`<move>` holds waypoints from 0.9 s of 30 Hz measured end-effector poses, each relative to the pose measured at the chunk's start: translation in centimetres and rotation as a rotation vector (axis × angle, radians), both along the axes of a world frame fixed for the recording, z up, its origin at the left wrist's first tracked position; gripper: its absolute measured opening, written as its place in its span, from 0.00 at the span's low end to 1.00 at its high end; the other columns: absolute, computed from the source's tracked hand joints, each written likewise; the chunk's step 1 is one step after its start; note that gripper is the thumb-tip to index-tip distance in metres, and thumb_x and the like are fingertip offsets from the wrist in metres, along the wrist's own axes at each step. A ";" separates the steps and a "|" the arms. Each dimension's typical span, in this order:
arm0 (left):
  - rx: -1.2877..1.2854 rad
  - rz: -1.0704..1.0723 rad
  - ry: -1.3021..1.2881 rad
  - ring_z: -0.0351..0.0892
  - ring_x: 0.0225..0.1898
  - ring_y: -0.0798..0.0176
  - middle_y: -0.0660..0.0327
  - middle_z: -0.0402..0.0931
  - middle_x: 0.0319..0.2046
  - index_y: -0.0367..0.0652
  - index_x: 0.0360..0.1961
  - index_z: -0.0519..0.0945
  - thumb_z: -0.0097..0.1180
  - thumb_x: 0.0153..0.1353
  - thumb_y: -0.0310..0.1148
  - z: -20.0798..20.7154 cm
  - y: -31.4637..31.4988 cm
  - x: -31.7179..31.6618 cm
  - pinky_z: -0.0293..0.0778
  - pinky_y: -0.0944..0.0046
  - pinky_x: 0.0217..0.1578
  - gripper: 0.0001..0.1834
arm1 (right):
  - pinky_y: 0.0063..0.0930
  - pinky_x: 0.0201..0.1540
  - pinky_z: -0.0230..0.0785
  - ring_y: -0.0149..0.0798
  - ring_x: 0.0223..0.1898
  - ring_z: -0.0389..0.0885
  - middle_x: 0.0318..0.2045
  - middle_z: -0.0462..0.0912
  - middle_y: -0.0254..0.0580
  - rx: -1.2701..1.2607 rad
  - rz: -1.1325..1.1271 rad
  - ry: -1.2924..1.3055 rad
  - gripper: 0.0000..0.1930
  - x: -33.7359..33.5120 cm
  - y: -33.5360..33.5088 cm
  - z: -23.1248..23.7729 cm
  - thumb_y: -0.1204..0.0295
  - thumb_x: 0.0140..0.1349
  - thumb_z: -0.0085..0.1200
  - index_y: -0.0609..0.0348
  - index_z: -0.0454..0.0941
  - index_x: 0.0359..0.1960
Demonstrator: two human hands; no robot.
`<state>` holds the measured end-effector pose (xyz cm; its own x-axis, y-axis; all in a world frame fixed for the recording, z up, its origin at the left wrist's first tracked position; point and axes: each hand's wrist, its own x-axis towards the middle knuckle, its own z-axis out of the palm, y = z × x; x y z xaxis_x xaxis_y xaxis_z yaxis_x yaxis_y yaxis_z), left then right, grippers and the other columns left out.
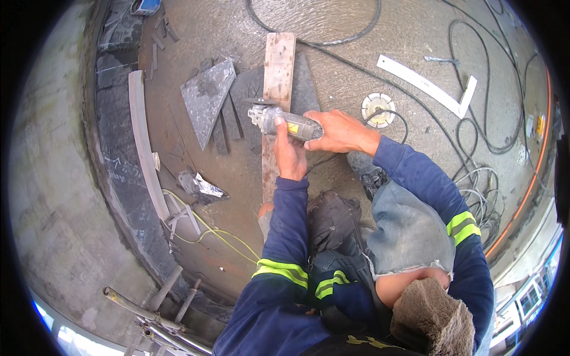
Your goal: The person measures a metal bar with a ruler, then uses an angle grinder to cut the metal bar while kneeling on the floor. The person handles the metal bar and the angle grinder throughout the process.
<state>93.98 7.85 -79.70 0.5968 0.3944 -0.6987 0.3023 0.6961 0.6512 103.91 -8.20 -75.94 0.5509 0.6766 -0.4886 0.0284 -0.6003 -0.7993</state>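
Both my hands are closed on an angle grinder (291, 124) with a grey body and a yellow label. My left hand (290, 153) supports it near the metal head, thumb resting on top. Around the rear of its body wraps my right hand (341, 132). The grinder's dark disc (261, 101) sits at the left end, over the edge of a worn wooden plank (279, 62); whether it touches cannot be made out. Under the plank lies a dark grey stone slab (306, 89). A triangular slab piece (209, 95) and narrow dark strips (230, 118) are to the left.
A segmented round blade (386, 120) and a white L-shaped square (415, 81) lie right. Black cables (487, 89) loop across the wet floor; an orange cable (537, 172) runs far right. At left are a long board (142, 136), yellow hose (225, 238) and metal pipes (142, 308).
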 end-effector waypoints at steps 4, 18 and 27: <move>-0.027 -0.006 -0.011 0.76 0.64 0.57 0.56 0.77 0.61 0.41 0.71 0.71 0.61 0.76 0.58 -0.2 0.3 -0.2 0.73 0.53 0.65 0.36 | 0.51 0.57 0.81 0.65 0.53 0.88 0.50 0.88 0.69 0.015 0.004 0.001 0.43 0.1 0.2 0.0 0.52 0.57 0.73 0.63 0.74 0.71; -0.049 0.006 -0.012 0.80 0.59 0.58 0.57 0.80 0.57 0.37 0.66 0.75 0.56 0.80 0.55 0.3 1.0 0.0 0.74 0.51 0.62 0.31 | 0.51 0.60 0.79 0.67 0.56 0.87 0.52 0.87 0.69 -0.046 0.020 0.035 0.44 0.4 1.2 1.0 0.51 0.56 0.74 0.60 0.74 0.73; -0.047 0.035 -0.012 0.80 0.59 0.58 0.57 0.79 0.57 0.37 0.66 0.75 0.56 0.80 0.55 -0.1 0.6 -0.1 0.74 0.51 0.63 0.31 | 0.51 0.60 0.79 0.66 0.56 0.87 0.52 0.88 0.69 -0.027 0.013 -0.001 0.43 0.2 0.8 0.6 0.52 0.56 0.74 0.62 0.76 0.71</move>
<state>93.89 8.47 -79.78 0.5921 0.3819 -0.7096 0.2695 0.7360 0.6210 104.13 -7.42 -75.37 0.5422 0.6707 -0.5061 0.0372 -0.6209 -0.7830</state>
